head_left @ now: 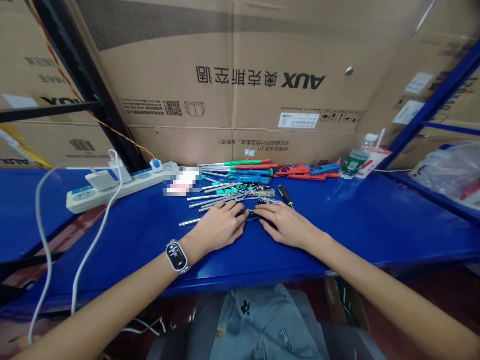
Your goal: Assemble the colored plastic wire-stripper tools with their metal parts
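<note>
Both hands rest close together at the middle of the blue table (296,260). My left hand (221,226), with a watch (176,256) at its wrist, has its fingers bent round a small dark blue item (252,215). From the other side, the fingertips of my right hand (288,225) touch the same item; its shape is mostly hidden. Metal rods (210,202) lie just beyond my left hand, one of them sticking out to its left. Thin white wires lie behind the fingers. A yellow and black screwdriver (285,195) lies behind my right hand.
Green and red handled tools (247,163) and red and blue clamps (307,172) lie at the back. A bottle (354,160) and cup (373,161) stand back right, near a plastic bag (450,172). A power strip (112,190) with white cables sits left. Cardboard boxes (243,30) stand behind.
</note>
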`<state>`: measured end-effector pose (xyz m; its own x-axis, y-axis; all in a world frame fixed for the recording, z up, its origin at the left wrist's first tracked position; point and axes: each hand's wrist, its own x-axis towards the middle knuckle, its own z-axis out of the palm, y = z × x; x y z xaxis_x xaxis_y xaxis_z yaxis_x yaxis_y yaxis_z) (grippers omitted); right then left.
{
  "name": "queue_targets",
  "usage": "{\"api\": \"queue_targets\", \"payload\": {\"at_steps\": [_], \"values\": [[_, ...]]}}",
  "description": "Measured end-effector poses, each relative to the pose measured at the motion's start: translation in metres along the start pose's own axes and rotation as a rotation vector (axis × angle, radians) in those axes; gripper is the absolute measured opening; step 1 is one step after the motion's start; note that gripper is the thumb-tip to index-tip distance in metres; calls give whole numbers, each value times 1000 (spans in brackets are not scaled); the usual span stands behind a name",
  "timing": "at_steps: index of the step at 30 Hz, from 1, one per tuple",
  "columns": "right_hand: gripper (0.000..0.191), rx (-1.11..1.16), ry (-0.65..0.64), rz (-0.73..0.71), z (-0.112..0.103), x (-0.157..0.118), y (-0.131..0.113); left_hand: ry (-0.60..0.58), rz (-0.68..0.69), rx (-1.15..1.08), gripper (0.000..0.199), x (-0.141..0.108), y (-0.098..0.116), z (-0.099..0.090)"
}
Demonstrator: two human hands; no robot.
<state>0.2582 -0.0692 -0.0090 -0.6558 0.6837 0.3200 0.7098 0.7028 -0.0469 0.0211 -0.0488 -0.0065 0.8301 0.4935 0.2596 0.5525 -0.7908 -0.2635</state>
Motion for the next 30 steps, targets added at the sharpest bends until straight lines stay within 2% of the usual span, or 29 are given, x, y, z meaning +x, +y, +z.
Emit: {"api": "queue_targets", "payload": {"at_steps": [5,10,17,23,30], "values": [[38,-115,-59,-5,-3,3,-5,-12,6,1,35,0,0,0],[36,-295,-214,-25,-12,13,-15,10,15,8,34,-1,-1,1],[33,-446,-400,-187,-21,26,-15,26,17,10,33,-1,-3,3],[30,-448,-373,-215,-19,27,-15,3,6,19,32,0,-1,1],[42,-419,-285,-188,-15,15,-9,8,25,77,33,-1,1,2]]}}
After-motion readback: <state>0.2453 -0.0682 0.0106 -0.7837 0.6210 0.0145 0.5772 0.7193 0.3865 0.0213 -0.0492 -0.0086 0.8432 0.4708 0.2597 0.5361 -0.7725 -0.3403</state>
